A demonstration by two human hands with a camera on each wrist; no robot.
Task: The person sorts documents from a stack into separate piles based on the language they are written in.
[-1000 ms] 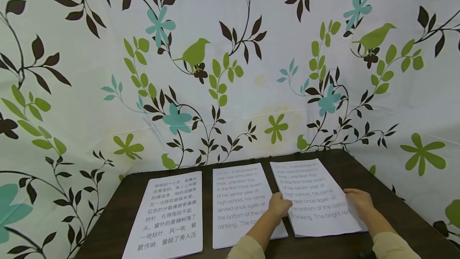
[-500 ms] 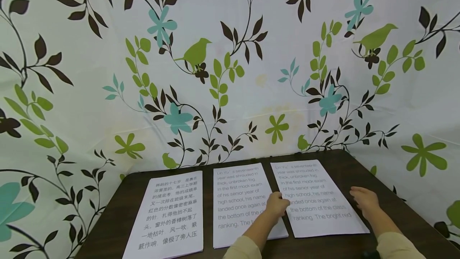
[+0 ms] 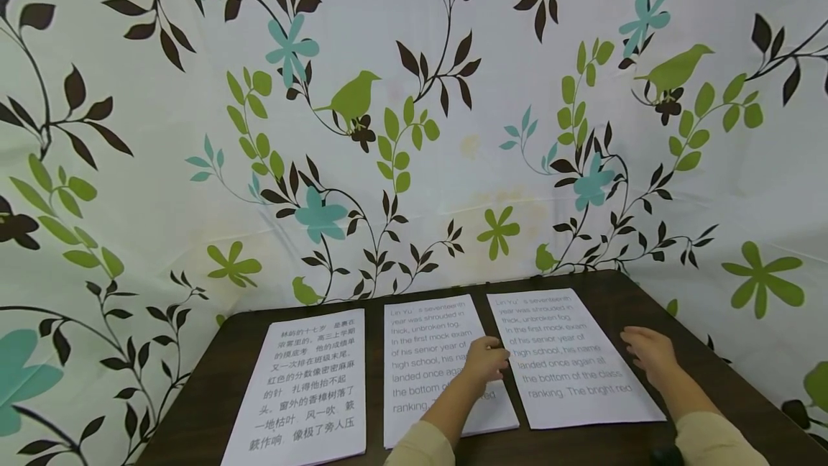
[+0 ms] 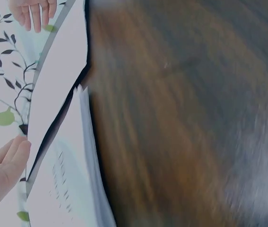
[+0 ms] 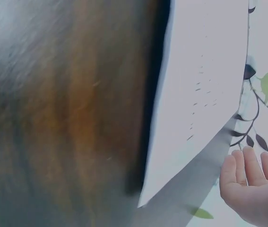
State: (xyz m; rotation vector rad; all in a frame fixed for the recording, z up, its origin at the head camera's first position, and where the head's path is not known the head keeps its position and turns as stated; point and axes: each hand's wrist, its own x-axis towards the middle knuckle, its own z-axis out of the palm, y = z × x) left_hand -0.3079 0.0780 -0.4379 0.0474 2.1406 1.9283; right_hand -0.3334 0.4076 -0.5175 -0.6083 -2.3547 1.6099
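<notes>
Three stacks of printed white paper lie side by side in the head view. The left stack (image 3: 300,387) carries Chinese characters; the middle stack (image 3: 427,336) and the right stack (image 3: 563,362) carry English text. My left hand (image 3: 481,364) hovers above the middle stack's right edge, fingers loosely bent, hiding part of its lower lines. Beyond the right stack's right edge is my right hand (image 3: 650,357), its fingers relaxed and apart from the paper. In the right wrist view this right hand (image 5: 252,187) holds nothing. Loose sheet edges show at the middle stack's end (image 4: 89,156) in the left wrist view.
A dark wood-grain table (image 3: 194,408) bears the stacks, with narrow strips of it between them. Behind it hangs a white cloth (image 3: 453,164) patterned with leaves, flowers and green birds. A small dark object (image 3: 665,455) shows near the right sleeve.
Both hands have let go of the right stack's sides. The left hand has shifted left over the middle stack; the right hand has drawn off the stack's right edge, which now lies flat.
</notes>
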